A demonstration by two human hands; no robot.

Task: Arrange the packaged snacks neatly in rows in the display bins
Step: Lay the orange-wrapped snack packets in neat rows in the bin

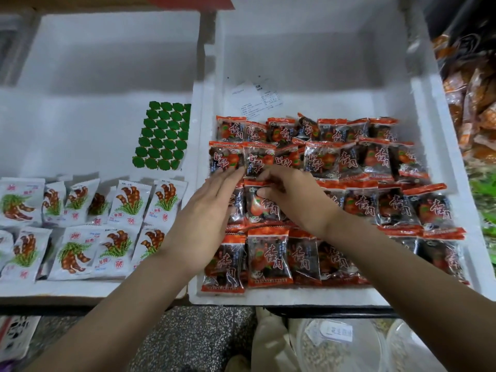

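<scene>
Several red-and-clear snack packets (359,162) lie in rows in the right white foam bin (440,108). My left hand (206,208) lies flat with straight fingers on the packets at the bin's left side, fingertips reaching the second row. My right hand (287,194) reaches in from the right, its thumb and curled fingers pinching the top edge of one red packet (261,208) in the third row. Several white packets (128,202) printed with brown pods sit in rows at the front of the left foam bin (80,76).
A sheet of green round stickers (163,135) lies in the left bin. A printed paper slip (255,99) rests on the right bin's floor behind the packets. Orange bagged snacks (472,103) are stacked at the far right. Clear lidded tubs (338,342) stand below the bins.
</scene>
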